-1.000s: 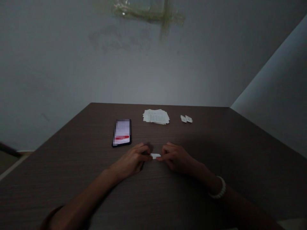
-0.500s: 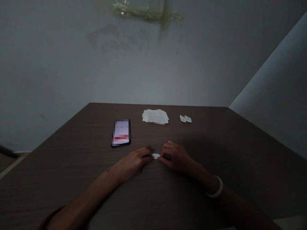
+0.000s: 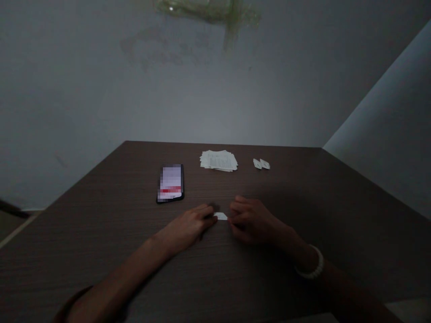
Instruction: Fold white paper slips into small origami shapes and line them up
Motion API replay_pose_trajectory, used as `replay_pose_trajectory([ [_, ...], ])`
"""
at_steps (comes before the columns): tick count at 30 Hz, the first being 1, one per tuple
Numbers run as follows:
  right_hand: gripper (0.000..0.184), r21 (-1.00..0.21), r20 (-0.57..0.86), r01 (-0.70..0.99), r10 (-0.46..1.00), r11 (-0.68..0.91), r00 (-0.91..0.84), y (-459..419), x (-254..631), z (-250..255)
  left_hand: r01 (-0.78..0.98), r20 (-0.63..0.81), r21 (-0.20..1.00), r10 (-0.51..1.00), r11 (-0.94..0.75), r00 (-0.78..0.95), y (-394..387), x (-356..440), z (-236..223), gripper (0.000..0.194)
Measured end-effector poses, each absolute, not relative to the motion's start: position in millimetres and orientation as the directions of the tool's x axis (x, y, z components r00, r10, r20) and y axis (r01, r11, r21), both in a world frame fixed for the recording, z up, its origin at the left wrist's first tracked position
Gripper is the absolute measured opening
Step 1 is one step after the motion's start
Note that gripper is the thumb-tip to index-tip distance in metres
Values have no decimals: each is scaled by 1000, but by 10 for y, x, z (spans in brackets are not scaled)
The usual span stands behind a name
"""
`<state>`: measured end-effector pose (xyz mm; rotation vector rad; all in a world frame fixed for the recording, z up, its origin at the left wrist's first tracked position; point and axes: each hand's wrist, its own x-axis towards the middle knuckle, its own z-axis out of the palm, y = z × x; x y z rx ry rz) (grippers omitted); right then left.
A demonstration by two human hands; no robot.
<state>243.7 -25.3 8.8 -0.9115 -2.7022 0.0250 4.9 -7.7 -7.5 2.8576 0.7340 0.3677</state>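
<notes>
A small folded piece of white paper (image 3: 221,216) lies on the dark table between my two hands. My left hand (image 3: 197,223) is closed, its fingertips pinching the paper's left end. At the right end, the fingers of my right hand (image 3: 251,220) are curled together, with their tips at the paper's corner. A pale beaded bracelet circles my right wrist. The parts of the paper under my fingertips are hidden.
Beyond my hands is a stack of printed paper slips (image 3: 219,160). To its right lie two small folded papers (image 3: 261,164). A phone (image 3: 170,183) with its screen lit rests left of the stack. The wood-grain table (image 3: 111,193) meets a grey wall behind.
My right hand has shifted slightly right, and more of the white paper shows between my hands. My left hand keeps its hold. The view has tilted a little.
</notes>
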Motion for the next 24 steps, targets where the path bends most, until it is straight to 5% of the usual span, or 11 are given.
replay_pose_trajectory([
  [9, 12, -228, 328, 563, 607, 794, -723, -225, 2411, 19, 442, 164, 161, 466, -882, 869, -92, 24, -57, 27],
  [12, 23, -261, 302, 519, 580, 814, -757, -231, 2412, 22, 440, 182, 99, 451, -892, 874, -75, 6, -74, 33],
  [24, 11, -106, 238, 541, 549, 835, -801, -279, 2357, 21, 519, 159, 61, 521, -853, 838, -88, 21, 13, 38],
])
